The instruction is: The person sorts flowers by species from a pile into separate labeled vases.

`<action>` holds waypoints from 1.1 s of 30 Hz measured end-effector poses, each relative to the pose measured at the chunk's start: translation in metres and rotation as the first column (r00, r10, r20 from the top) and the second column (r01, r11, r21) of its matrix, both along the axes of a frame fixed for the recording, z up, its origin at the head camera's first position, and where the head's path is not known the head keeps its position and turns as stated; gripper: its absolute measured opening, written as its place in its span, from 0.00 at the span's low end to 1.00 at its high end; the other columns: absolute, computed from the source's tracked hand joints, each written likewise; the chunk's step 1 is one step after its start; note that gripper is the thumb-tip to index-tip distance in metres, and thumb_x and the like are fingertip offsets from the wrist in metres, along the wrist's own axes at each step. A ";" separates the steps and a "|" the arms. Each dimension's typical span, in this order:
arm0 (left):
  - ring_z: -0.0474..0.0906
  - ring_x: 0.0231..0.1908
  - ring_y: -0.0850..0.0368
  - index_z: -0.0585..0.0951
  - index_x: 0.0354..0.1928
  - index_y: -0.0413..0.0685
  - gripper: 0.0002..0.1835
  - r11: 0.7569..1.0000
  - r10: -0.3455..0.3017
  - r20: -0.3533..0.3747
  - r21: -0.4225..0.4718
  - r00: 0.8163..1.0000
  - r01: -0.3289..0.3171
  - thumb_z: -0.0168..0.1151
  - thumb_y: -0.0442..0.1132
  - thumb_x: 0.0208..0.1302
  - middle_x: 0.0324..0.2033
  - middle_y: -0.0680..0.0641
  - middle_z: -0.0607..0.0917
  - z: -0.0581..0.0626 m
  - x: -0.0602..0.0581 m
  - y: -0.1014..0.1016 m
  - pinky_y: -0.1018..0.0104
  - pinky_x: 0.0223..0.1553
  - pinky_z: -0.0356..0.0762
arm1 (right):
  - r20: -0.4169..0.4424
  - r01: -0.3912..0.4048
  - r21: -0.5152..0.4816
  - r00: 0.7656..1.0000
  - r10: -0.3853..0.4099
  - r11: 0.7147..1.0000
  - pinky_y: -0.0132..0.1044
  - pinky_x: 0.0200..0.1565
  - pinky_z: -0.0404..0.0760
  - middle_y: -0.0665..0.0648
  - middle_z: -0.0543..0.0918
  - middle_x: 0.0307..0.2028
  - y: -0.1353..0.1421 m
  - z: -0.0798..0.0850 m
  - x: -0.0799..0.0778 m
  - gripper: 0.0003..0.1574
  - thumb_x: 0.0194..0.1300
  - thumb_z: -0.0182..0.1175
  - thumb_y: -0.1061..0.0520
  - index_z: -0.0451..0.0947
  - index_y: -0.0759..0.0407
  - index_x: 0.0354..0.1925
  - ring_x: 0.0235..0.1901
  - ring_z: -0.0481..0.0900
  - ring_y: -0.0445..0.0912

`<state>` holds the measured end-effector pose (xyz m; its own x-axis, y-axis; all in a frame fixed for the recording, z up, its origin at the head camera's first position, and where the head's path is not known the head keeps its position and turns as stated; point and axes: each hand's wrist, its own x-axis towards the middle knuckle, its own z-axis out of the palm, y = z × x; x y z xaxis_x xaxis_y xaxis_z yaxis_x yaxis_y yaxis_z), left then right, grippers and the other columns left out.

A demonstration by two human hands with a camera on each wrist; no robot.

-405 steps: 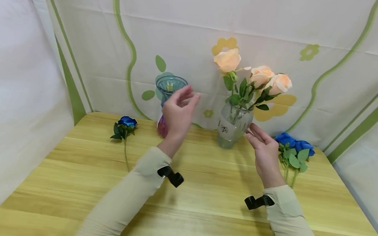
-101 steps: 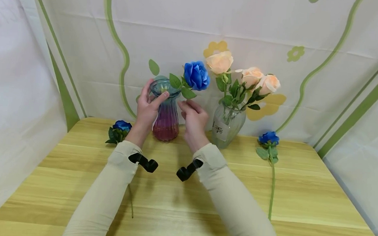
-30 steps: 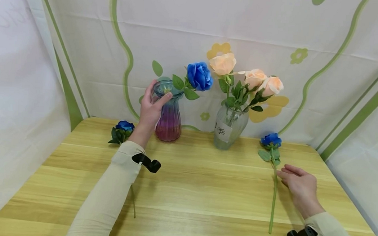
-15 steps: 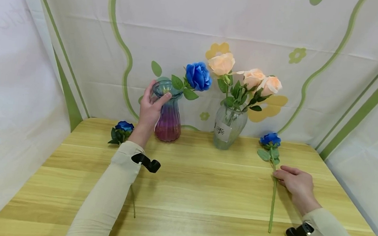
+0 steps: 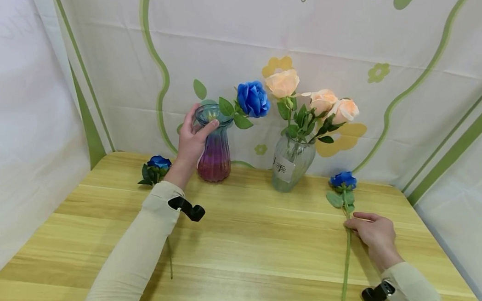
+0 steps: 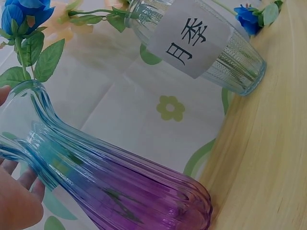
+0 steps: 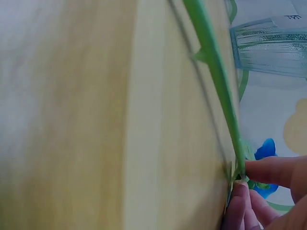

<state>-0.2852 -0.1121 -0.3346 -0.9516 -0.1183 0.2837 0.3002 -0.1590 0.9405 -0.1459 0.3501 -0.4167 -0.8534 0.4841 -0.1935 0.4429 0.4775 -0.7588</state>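
My left hand point(image 5: 191, 145) grips the flared neck of a blue-to-purple ribbed glass vase point(image 5: 215, 160), its thumb across the front of the rim. One blue rose point(image 5: 253, 99) stands in that vase, leaning right; its stem shows faintly through the glass in the left wrist view. At the right, my right hand point(image 5: 376, 234) pinches the green stem point(image 5: 346, 267) of a second blue rose point(image 5: 343, 180) between thumb and fingers. The right wrist view shows this stem point(image 7: 218, 76) slanting over the table with its shadow beside it.
A clear glass vase point(image 5: 306, 160) with a paper label holds three peach roses point(image 5: 322, 101) at the table's back. Another blue rose point(image 5: 159, 162) lies left, partly behind my left forearm. A patterned white curtain point(image 5: 215, 34) hangs behind the wooden table point(image 5: 259, 253).
One of the two blue roses at right now stands in the purple vase. My right hand has gone from there to the other's stem and pinches it. My left hand keeps its hold.
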 end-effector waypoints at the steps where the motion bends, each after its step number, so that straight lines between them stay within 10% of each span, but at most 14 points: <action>1: 0.65 0.77 0.49 0.58 0.84 0.61 0.45 1.000 -0.001 -0.001 0.000 1.000 0.001 0.71 0.49 0.71 0.81 0.54 0.64 0.000 0.000 0.000 0.48 0.79 0.65 | -0.001 0.002 -0.013 1.000 -0.002 1.000 0.29 0.34 0.81 0.39 0.88 0.38 0.000 0.000 0.000 0.38 0.62 0.76 0.51 0.81 0.64 0.66 0.34 0.78 0.30; 11: 0.65 0.77 0.49 0.58 0.84 0.62 0.45 1.000 0.000 0.003 0.002 1.000 0.000 0.71 0.49 0.71 0.82 0.54 0.63 0.000 0.000 0.001 0.49 0.79 0.65 | -0.101 -0.062 -0.401 0.995 0.023 0.914 0.27 0.39 0.87 0.31 0.85 0.32 -0.002 -0.001 -0.004 0.22 0.65 0.75 0.57 0.88 0.56 0.58 0.32 0.87 0.30; 23: 0.68 0.74 0.51 0.58 0.84 0.62 0.45 1.000 -0.005 0.006 0.013 1.000 0.005 0.70 0.48 0.71 0.82 0.54 0.63 0.002 0.002 0.001 0.49 0.79 0.65 | -0.145 0.000 -0.584 0.984 -0.104 0.812 0.26 0.39 0.86 0.38 0.91 0.34 -0.026 0.011 -0.009 0.18 0.69 0.72 0.60 0.88 0.49 0.56 0.35 0.85 0.32; 33: 0.67 0.75 0.50 0.58 0.84 0.62 0.45 1.000 -0.003 -0.001 0.006 1.000 0.003 0.70 0.48 0.72 0.82 0.54 0.63 0.000 0.000 0.001 0.49 0.79 0.64 | -0.208 0.006 -0.818 0.929 -0.305 0.576 0.29 0.38 0.87 0.48 0.92 0.32 -0.048 0.035 -0.009 0.08 0.68 0.71 0.64 0.91 0.51 0.36 0.34 0.88 0.39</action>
